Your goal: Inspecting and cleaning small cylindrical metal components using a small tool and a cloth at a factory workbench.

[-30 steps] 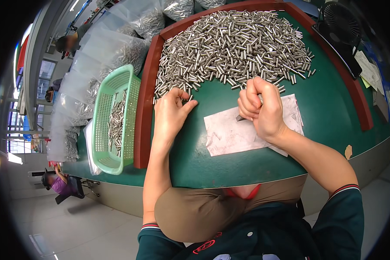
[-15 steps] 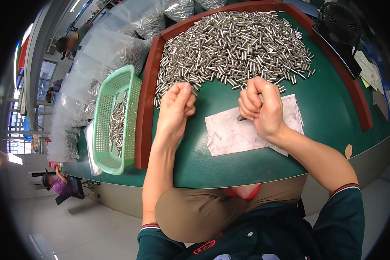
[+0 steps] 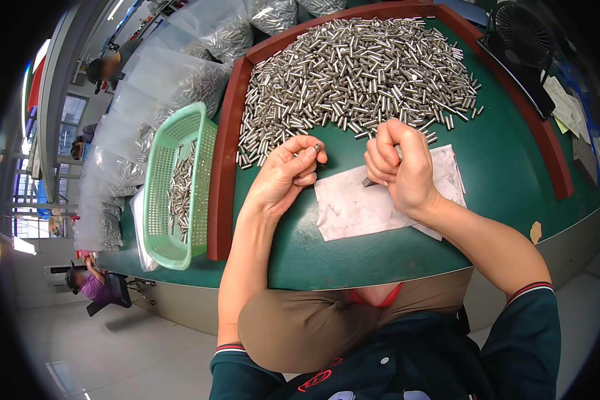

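The left hand (image 3: 288,172) pinches one metal pin (image 3: 319,147) between thumb and fingertips, near the pin pile (image 3: 357,77) on the green table (image 3: 300,257); the right hand (image 3: 405,170) forms a fist above a white sheet (image 3: 347,210), any contents hidden; a dark tip (image 3: 369,181) shows beside it.

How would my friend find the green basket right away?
Find the green table, then the left strip of the red-brown border beside the metal pile. Just left of that strip sits a long, pale-green basket holding little metal rods. Its holey sides set it apart from the see-through bags beyond.
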`<state>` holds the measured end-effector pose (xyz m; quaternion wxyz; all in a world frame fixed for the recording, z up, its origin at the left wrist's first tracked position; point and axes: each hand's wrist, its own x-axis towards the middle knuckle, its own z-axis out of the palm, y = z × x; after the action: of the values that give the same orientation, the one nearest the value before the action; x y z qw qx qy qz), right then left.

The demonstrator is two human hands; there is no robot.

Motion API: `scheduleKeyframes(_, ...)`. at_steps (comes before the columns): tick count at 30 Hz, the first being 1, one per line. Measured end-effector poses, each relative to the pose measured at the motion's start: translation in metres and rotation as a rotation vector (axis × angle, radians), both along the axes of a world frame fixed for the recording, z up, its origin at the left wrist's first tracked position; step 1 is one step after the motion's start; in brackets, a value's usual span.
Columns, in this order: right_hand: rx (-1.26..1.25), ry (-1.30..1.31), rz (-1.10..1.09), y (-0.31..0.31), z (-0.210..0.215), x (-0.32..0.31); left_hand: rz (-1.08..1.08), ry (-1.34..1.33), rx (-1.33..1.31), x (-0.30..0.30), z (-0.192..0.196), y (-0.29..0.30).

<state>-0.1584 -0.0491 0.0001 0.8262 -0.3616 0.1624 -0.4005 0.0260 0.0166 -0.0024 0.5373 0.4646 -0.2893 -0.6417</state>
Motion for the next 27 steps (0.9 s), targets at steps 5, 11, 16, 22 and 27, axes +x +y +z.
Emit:
scheduleKeyframes(5,0.001,0.002,0.001,0.001,0.001,0.0,-0.002,-0.013,0.011,0.0,0.001,0.001)
scheduleKeyframes(11,0.013,-0.001,-0.001,0.001,0.001,0.0,-0.004,-0.214,0.035,-0.012,0.009,0.004)
scheduleKeyframes(16,-0.027,0.028,0.004,0.001,-0.001,0.0,-0.202,-1.094,-0.121,-0.045,0.014,0.014)
scheduleKeyframes(22,-0.017,0.01,-0.02,0.002,-0.001,-0.001,-0.2,-1.442,-0.292,-0.055,0.01,0.017)
scheduleKeyframes(27,0.066,-0.038,-0.04,0.002,-0.004,-0.002,-0.229,-1.464,-0.283,-0.055,0.01,0.017)
